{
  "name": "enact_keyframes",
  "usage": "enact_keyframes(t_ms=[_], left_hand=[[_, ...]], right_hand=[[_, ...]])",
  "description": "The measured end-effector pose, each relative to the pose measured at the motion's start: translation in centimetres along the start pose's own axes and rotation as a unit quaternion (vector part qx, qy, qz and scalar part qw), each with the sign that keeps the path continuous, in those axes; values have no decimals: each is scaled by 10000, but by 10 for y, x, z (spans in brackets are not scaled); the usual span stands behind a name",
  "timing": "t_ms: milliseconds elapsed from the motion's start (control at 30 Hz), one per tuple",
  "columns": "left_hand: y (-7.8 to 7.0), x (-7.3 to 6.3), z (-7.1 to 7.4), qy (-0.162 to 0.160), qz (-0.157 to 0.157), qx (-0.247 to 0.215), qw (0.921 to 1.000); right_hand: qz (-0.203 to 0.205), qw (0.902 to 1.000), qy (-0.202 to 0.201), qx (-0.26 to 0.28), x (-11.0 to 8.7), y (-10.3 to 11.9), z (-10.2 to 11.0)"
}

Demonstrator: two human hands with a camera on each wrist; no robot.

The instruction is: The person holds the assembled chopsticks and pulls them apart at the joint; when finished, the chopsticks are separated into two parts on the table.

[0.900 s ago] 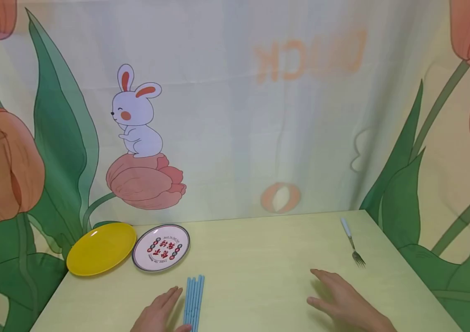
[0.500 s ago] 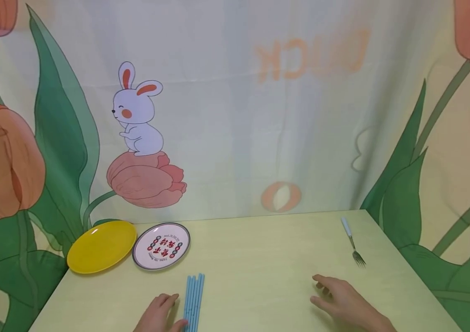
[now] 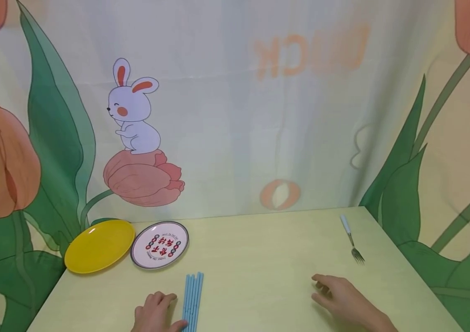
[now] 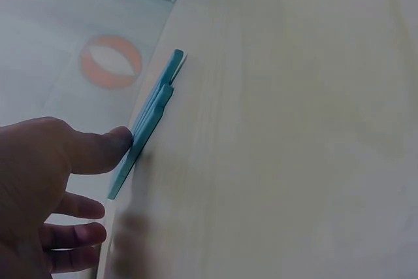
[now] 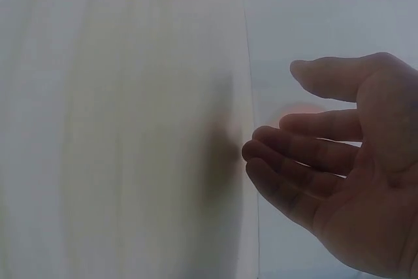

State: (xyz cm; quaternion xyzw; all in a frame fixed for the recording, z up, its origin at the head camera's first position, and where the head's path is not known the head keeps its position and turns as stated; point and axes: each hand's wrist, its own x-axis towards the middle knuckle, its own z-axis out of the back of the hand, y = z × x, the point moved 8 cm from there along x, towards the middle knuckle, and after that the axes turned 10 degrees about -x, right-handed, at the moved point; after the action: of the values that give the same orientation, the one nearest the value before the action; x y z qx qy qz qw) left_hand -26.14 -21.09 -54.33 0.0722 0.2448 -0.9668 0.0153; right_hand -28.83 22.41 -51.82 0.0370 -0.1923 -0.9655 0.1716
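Note:
Several light-blue chopsticks (image 3: 193, 295) lie side by side on the table, in front of the person. My left hand (image 3: 155, 314) is just to their left, its thumb at the near part of the bundle and its other fingers loosely bent. In the left wrist view the thumb tip overlaps the chopsticks (image 4: 151, 112); whether it presses on them I cannot tell. Nothing is in my right hand (image 3: 348, 300), which hovers over the right part of the table with relaxed fingers. The right wrist view shows its palm (image 5: 366, 220) and loosely bent fingers.
A yellow plate (image 3: 99, 246) stands at the back left, beside a white plate (image 3: 145, 253) with a dark rim and red lettering. Toward the back right lies a fork (image 3: 351, 240) with a pale handle. A printed curtain (image 3: 226, 138) closes off the table's far side.
The fingers of my left hand have drawn back and bent a little, away from the chopsticks. My right hand's fingers have curled slightly. The chopsticks, plates and fork lie as before.

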Motion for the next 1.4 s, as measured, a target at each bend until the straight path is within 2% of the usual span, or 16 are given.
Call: enact_keyframes(t_ms=[133,467,667,867,1100,1400], left_hand=[[4,2,-1,65,165,-110,9998],[5,4,12,-274,74,-304,9991],[5,4,17,-331,122,-160,9992],[7,3,19,-305,139,-127,9994],[12,1,13,-179,205,-280,9992],[12,-5,8,96,286,-745,9968]], right_hand=[[-91,10000,0,29,0,-1,2],[86,9995,-259,142,3,4,17],[-9,9997,-141,200,3,5,16],[53,9997,-110,189,2,4,14],[147,9997,14,174,1,4,9],[157,9998,-37,72,-2,3,3]])
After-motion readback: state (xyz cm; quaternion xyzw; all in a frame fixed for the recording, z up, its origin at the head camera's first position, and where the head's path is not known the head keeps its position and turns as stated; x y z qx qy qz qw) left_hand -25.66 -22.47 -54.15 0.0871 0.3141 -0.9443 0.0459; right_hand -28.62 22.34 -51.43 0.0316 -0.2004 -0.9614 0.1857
